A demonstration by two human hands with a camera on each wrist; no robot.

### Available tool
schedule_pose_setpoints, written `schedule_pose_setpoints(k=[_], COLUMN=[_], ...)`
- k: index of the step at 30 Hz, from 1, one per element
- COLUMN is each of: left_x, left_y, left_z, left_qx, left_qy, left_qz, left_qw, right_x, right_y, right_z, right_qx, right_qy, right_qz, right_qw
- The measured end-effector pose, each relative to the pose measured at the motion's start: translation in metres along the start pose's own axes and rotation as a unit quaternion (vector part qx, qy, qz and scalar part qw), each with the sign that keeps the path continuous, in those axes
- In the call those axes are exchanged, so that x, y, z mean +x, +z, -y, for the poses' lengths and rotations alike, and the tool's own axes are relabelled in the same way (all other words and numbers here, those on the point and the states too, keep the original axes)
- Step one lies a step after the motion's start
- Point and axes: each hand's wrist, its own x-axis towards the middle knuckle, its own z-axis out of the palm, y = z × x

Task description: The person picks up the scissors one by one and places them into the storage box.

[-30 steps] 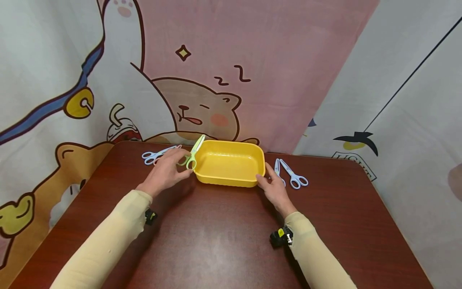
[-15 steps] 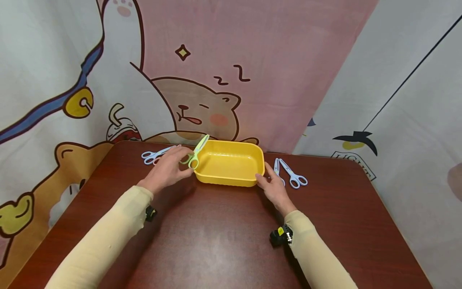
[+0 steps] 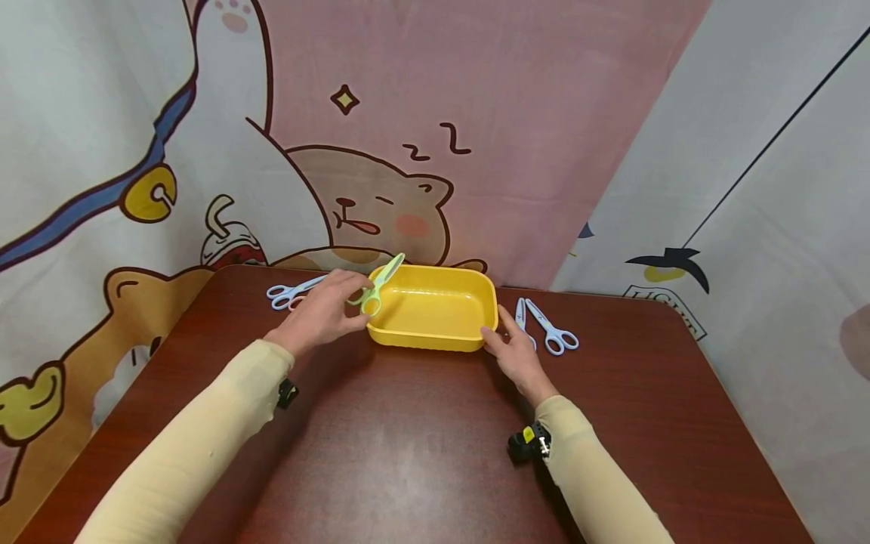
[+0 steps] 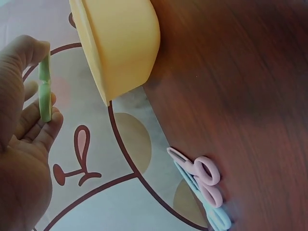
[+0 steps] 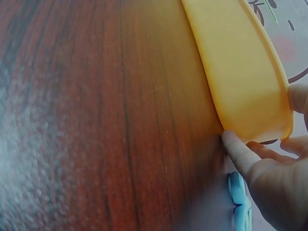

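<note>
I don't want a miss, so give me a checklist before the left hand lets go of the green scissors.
1. Left hand grips the green scissors at the handles: ok.
2. Right hand steadies the yellow bin at its near right corner: ok.
3. Green scissors wholly inside the rim: not ok, they straddle the left rim in the head view.
4. Right hand off the nearest blue scissors: cannot tell, the hand partly hides them.

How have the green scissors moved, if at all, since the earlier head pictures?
Yes: the green scissors have shifted right, judged against the printed bear behind them.
</note>
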Motion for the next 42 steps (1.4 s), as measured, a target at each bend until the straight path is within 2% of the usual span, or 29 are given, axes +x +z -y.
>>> schedule_pose_setpoints(k=[11, 19, 26, 42], left_x=[0.009, 0.015, 0.021, 0.036], left_y=[-0.002, -0.001, 0.000, 0.001], left_z=[-0.005, -0.009, -0.014, -0.023], left_qx=[0.007, 0.017, 0.026, 0.014], left_qy=[0.006, 0.039, 0.038, 0.069], left_qz=[0.028, 0.018, 0.024, 0.028], left_qw=[0.9996, 0.9989, 0.9986, 0.9971], right_x=[-0.001, -0.002, -0.002, -0.001], right_y=[0.000, 0.001, 0.001, 0.001], right_z=[0.000, 0.001, 0.001, 0.001], right_qx=[0.000, 0.006, 0.002, 0.006], right_qy=[0.001, 0.008, -0.001, 0.007], right_qz=[0.000, 0.002, 0.000, -0.008], right_qw=[1.000, 1.000, 1.000, 1.000])
